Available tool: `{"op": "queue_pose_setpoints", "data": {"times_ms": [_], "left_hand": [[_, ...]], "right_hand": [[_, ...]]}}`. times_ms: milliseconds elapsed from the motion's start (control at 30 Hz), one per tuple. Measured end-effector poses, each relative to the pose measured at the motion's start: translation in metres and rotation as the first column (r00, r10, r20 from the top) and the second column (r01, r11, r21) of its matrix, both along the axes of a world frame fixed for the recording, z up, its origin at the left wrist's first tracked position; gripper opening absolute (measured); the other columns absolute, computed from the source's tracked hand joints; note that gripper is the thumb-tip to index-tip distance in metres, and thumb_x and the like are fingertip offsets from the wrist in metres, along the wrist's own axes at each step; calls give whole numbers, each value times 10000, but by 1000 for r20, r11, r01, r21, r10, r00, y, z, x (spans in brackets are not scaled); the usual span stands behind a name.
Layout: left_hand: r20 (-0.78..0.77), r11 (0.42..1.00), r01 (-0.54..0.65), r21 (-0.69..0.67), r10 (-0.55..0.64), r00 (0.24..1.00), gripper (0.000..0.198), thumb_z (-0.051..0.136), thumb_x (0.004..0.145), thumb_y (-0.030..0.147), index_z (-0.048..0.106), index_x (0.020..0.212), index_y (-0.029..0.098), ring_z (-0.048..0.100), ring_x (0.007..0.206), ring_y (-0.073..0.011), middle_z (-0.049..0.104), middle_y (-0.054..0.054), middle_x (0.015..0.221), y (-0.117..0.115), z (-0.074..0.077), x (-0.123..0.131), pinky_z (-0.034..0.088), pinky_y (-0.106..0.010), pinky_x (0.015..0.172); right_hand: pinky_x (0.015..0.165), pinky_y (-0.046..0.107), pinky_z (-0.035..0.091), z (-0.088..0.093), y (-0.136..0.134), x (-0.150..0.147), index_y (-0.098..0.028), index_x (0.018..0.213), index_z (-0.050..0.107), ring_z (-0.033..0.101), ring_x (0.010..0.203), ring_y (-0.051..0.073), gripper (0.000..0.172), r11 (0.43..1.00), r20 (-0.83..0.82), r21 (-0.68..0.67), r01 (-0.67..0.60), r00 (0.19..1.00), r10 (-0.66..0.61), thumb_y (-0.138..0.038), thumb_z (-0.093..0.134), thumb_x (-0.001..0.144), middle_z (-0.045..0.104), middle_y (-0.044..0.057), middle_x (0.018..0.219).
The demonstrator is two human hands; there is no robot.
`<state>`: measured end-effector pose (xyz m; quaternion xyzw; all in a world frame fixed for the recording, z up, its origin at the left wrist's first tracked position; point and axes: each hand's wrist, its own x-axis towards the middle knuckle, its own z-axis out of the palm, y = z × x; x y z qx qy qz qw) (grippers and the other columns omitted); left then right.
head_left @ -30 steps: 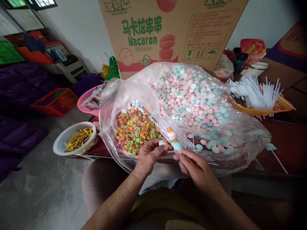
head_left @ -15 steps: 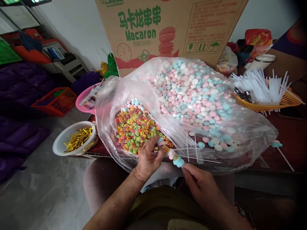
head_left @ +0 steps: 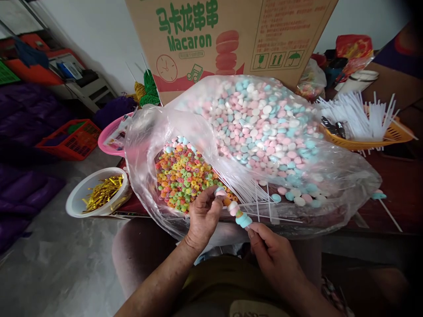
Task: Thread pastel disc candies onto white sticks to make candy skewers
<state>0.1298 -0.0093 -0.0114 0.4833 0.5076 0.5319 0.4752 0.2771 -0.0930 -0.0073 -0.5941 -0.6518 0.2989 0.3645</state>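
Left hand point(head_left: 204, 215) pinching a pink-and-blue candy point(head_left: 220, 192), thumb to fingers, at one end of the candy skewer point(head_left: 243, 219); right hand point(head_left: 276, 248) closed on the other end. Candy skewer is over the plastic bag point(head_left: 352, 182)'s near edge. Bag on bench point(head_left: 366, 218). Bowl point(head_left: 74, 198) left of bag, basket point(head_left: 360, 143) right, carton point(head_left: 244, 57) behind.

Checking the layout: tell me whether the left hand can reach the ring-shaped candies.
Probably yes: the left hand is right beside the ring-shaped candies, and the plastic bag seems open above them. However, that hand holds a pink-and-blue piece, which may hinder picking.
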Motion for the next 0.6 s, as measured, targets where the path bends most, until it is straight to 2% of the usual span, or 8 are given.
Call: {"op": "queue_pose_setpoints", "data": {"times_ms": [167, 233, 400, 533, 600], "left_hand": [[-271, 994, -50, 93, 74, 960, 270, 642, 705, 237, 652, 974, 217, 622, 676, -145, 699, -18, 785, -3, 1, -2, 491, -248, 715], [-326, 994, -45, 104, 77, 942, 273, 643, 693, 210, 659, 965, 228, 624, 681, -151, 702, -20, 784, -4, 2, -5, 491, -253, 724], [-293, 991, 67, 112, -32, 956, 290, 673, 638, 170, 681, 919, 240, 625, 722, -160, 713, -29, 833, 0, 0, -13, 490, -256, 756], [-258, 995, 37, 94, -12, 966, 274, 702, 616, 171, 694, 881, 244, 629, 778, -165, 709, -32, 829, 2, -8, -17, 484, -229, 740], [-276, 994, 81, 70, -59, 959, 276, 714, 621, 202, 694, 894, 240, 625, 746, -160, 703, -28, 807, 4, -9, -20, 483, -224, 720]], "right_hand": [[459, 218, 327, -3, 2, -3, -202, 751, 501, 418, 479, 110, 242, 998, -60, -68, 3, 998, -7, -338, 372, 904, 456, -32, 543], [465, 218, 320, -3, 2, -6, -203, 718, 471, 416, 486, 107, 261, 995, -92, -101, -17, 996, 8, -343, 362, 909, 443, -34, 543], [487, 219, 307, -3, 2, -12, -198, 725, 466, 401, 507, 104, 260, 987, -132, -151, -59, 990, 39, -329, 345, 914, 422, -38, 556], [487, 221, 280, -10, 4, -17, -198, 675, 425, 358, 512, 99, 261, 988, -135, -147, -35, 991, 15, -309, 362, 903, 392, -40, 566], [491, 224, 270, -13, 7, -19, -201, 663, 398, 349, 514, 99, 260, 989, -142, -144, -17, 990, -4, -302, 366, 901, 386, -41, 565]]}}
